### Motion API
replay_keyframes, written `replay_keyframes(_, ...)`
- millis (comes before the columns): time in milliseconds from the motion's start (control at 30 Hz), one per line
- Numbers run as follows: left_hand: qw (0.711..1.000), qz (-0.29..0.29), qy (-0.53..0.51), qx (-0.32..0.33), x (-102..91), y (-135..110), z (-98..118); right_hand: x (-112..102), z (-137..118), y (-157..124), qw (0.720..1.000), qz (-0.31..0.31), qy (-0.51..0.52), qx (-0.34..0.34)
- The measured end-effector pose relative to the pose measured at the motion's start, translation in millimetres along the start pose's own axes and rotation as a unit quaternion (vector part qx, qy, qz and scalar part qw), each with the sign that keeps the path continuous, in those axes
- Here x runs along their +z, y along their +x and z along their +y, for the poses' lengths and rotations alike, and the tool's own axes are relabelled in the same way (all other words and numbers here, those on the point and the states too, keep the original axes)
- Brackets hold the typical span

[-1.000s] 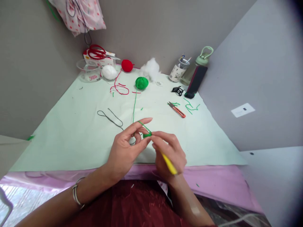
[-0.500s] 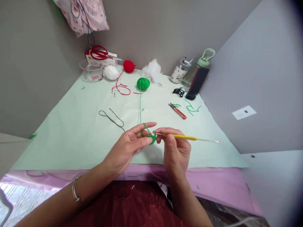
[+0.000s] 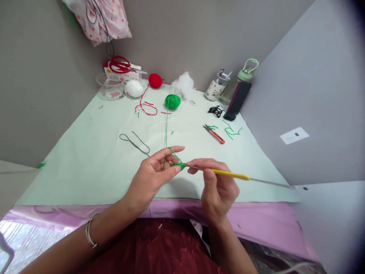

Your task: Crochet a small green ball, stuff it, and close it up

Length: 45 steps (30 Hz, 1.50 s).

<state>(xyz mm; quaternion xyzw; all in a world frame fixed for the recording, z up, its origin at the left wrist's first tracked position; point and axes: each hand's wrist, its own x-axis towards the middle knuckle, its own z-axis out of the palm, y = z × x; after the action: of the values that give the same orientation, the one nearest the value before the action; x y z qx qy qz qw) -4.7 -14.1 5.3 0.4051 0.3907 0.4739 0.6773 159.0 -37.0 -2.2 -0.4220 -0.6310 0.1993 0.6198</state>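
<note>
My left hand (image 3: 155,171) pinches a small green crochet piece (image 3: 182,166) between thumb and fingers. A strand of green yarn (image 3: 166,129) passes over its raised index finger and runs back to the green yarn ball (image 3: 172,102). In my right hand (image 3: 218,186) is a crochet hook (image 3: 230,174) with a yellow grip, held between thumb and fingers. The hook's left tip meets the crochet piece, where the stitches are too small to make out. Its other metal end points right and slightly down.
Orange-handled thread snips (image 3: 214,134) lie right of centre near green yarn scraps (image 3: 232,130). A dark cord (image 3: 134,142) lies left. Behind are a red yarn ball (image 3: 155,80), white ball (image 3: 134,88), stuffing (image 3: 184,85), red scissors (image 3: 120,64), clear tub (image 3: 111,89) and bottle (image 3: 245,74).
My right hand has moved right and a little down with the crochet hook, which now tilts more. My left hand has shifted slightly left, and the yarn strand with it.
</note>
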Motion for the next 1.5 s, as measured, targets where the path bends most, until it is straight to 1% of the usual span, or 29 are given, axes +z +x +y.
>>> replay_keyframes(67, 0.998, 0.030, 0.056, 0.024, 2.4, -2, 1, -1, 2, -3, 0.995, -0.030, -0.066, -0.067)
replay_keyframes(133, 0.994, 0.054, 0.091, 0.043, 5.5, -4, 1, 0, 7, -6, 0.979, -0.065, -0.141, -0.135)
replay_keyframes(200, 0.996, 0.051, 0.061, 0.038, 7.8, -5, 1, 1, 11, -9, 0.955, -0.079, -0.215, -0.187)
replay_keyframes(233, 0.999, 0.035, 0.021, 0.018, 8.2, -4, 1, 3, 12, -10, 0.948, -0.075, -0.236, -0.202)
replay_keyframes(267, 0.999, 0.012, -0.027, -0.015, 7.9, -3, 0, 4, 12, -10, 0.947, -0.065, -0.240, -0.205)
replay_keyframes(300, 0.995, -0.013, -0.078, -0.054, 6.9, -2, 1, 5, 11, -9, 0.954, -0.050, -0.224, -0.193)
replay_keyframes(367, 0.980, -0.051, -0.154, -0.118, 3.3, 0, 2, 7, 7, -6, 0.981, -0.005, -0.136, -0.136)
replay_keyframes(400, 0.974, -0.061, -0.171, -0.133, 1.3, 1, 3, 7, 5, -3, 0.992, 0.020, -0.077, -0.096)
replay_keyframes(433, 0.973, -0.064, -0.178, -0.133, -0.5, 1, 4, 8, 3, -1, 0.998, 0.042, -0.017, -0.053)
replay_keyframes(500, 0.978, -0.061, -0.165, -0.110, -2.5, 1, 6, 8, 1, 4, 0.995, 0.055, 0.077, 0.012)
replay_keyframes(567, 0.985, -0.061, -0.135, -0.085, -1.9, 0, 7, 9, 0, 7, 0.994, 0.027, 0.101, 0.030)
replay_keyframes(667, 0.993, -0.050, -0.103, -0.042, 1.7, -3, 6, 12, 0, 5, 0.999, -0.027, 0.024, -0.007)
replay_keyframes(700, 0.994, -0.037, -0.096, -0.029, 2.8, -3, 6, 13, 0, 3, 0.999, -0.033, -0.010, -0.029)
replay_keyframes(767, 0.995, -0.008, -0.095, -0.016, 3.8, -3, 5, 16, 1, -2, 0.993, -0.027, -0.078, -0.086)
replay_keyframes(833, 0.993, -0.007, -0.116, -0.036, 2.4, -2, 5, 16, 3, -5, 0.978, -0.019, -0.137, -0.156)
replay_keyframes(867, 0.989, -0.022, -0.133, -0.057, 0.6, -2, 5, 16, 4, -5, 0.972, -0.021, -0.152, -0.179)
replay_keyframes(900, 0.984, -0.043, -0.152, -0.077, -1.6, -1, 5, 14, 4, -4, 0.971, -0.024, -0.152, -0.180)
replay_keyframes(933, 0.979, -0.062, -0.170, -0.094, -4.0, 0, 6, 13, 5, -2, 0.978, -0.024, -0.133, -0.159)
replay_keyframes(1000, 0.971, -0.086, -0.195, -0.107, -8.5, 1, 8, 10, 4, 4, 0.997, -0.004, -0.043, -0.056)
replay_keyframes(1067, 0.973, -0.081, -0.197, -0.092, -10.6, 1, 9, 9, 2, 10, 0.997, 0.023, 0.070, 0.037)
replay_keyframes(1100, 0.976, -0.074, -0.187, -0.083, -10.6, 0, 10, 9, 2, 11, 0.991, 0.028, 0.116, 0.066)
replay_keyframes(1167, 0.983, -0.064, -0.160, -0.067, -9.0, -1, 10, 13, 3, 12, 0.984, 0.008, 0.154, 0.091)
replay_keyframes(1233, 0.987, -0.060, -0.136, -0.055, -7.2, -3, 10, 16, 5, 9, 0.987, -0.014, 0.129, 0.092)
replay_keyframes(1300, 0.989, -0.060, -0.124, -0.049, -6.6, -5, 8, 19, 7, 6, 0.991, -0.022, 0.095, 0.097)
replay_keyframes(1367, 0.991, -0.056, -0.117, -0.043, -7.2, -5, 7, 19, 9, 4, 0.988, -0.014, 0.098, 0.115)
replay_keyframes(1500, 0.993, -0.044, -0.098, -0.040, -8.7, -6, 8, 18, 8, 7, 0.977, 0.006, 0.154, 0.147)
